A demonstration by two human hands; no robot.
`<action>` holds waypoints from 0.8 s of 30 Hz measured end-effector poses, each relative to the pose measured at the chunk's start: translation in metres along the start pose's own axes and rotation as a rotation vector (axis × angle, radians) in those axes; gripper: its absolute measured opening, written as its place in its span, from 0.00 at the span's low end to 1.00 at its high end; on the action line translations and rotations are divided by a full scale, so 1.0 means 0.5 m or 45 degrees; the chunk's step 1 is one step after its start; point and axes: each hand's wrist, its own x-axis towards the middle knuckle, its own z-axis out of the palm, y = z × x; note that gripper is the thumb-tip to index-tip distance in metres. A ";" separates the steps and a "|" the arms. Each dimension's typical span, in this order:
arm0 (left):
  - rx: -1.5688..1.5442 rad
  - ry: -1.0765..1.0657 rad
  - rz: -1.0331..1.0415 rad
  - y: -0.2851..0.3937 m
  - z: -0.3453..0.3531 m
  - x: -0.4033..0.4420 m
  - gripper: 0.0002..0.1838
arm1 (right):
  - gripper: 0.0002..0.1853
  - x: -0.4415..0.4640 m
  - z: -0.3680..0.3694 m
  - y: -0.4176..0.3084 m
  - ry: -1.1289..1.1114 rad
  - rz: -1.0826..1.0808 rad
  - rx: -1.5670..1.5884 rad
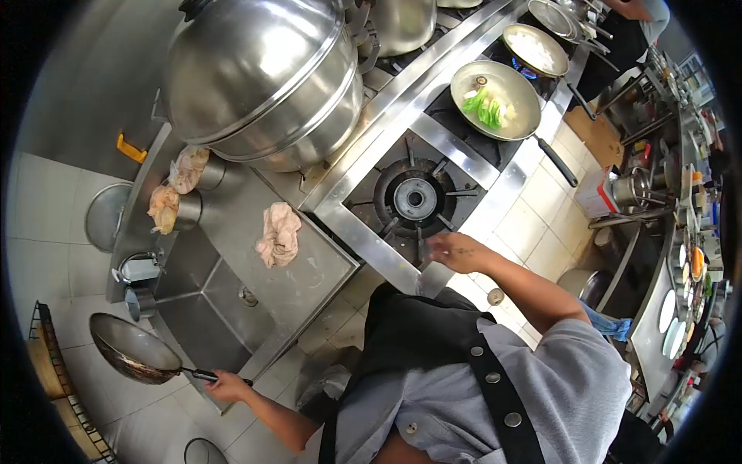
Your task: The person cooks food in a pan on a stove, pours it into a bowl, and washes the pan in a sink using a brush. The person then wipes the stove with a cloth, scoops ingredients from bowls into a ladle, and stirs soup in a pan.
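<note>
My left hand (227, 386) is closed around the black handle of a frying pan (137, 349), which is tilted beside the sink (224, 286) at the lower left. The pan looks empty, its outside darkened. Near the front edge of the stove (352, 240), my right hand (456, 252) is raised beside an unlit burner (415, 198). Its fingers are bent together, and whether they hold anything is too small to tell. A second pan (495, 100) with green vegetables in liquid rests on the stove beyond that burner.
A large steel pot (263, 77) stands at the upper left. A crumpled cloth (278, 235) lies on the steel counter (239, 193). Another pan (535, 50) with white food sits over a blue flame. A person (618, 46) is at the upper right. Plates (668, 311) line the right counter.
</note>
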 end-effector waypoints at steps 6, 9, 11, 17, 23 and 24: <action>-1.368 -0.740 -0.986 0.089 0.016 0.076 0.03 | 0.23 -0.106 -0.013 0.073 0.123 0.226 -0.099; -1.826 -0.870 -1.068 0.136 -0.021 0.084 0.02 | 0.23 -0.119 -0.022 0.093 0.124 0.218 -0.122; -2.023 -0.926 -1.041 0.183 -0.064 0.045 0.03 | 0.23 -0.129 -0.023 0.116 0.177 0.188 -0.122; -2.237 -1.142 -0.700 0.295 -0.252 -0.049 0.05 | 0.24 -0.189 -0.103 0.224 0.069 0.055 -0.144; -2.354 -1.515 -0.720 0.471 -0.532 -0.192 0.11 | 0.24 -0.295 -0.215 0.353 0.167 -0.002 -0.078; -2.371 -1.650 -0.662 0.497 -0.558 -0.229 0.12 | 0.24 -0.316 -0.233 0.364 0.169 -0.009 -0.091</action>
